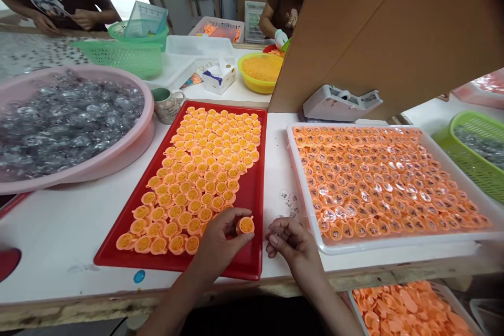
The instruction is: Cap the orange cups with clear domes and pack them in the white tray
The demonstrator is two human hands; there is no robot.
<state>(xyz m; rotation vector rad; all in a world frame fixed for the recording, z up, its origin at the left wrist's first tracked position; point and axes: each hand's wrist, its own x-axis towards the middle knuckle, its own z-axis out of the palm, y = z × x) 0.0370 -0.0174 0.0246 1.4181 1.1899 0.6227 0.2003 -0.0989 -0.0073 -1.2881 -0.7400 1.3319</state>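
Between the thumb and fingers of my left hand (219,237) is a small orange plastic cup (246,225), its yellow-orange inside facing up. That hand is over the front right part of a red tray (252,189), where rows of similar orange cups (185,219) lie. My right hand (299,245) is just right of the tray's edge, its thumb and fingertips pinched together. Whatever they hold, if anything, is too small to make out. Beyond its fingers, several small clear printed discs (289,198) lie on the white tabletop.
A white tray (378,244) at right holds rows of orange cups with printed faces. At left stands a pink basin (134,168) of clear dark-printed pieces. A mug (167,107), a cardboard panel (354,26) and a yellow bowl (255,85) are behind. Two people work across the table.
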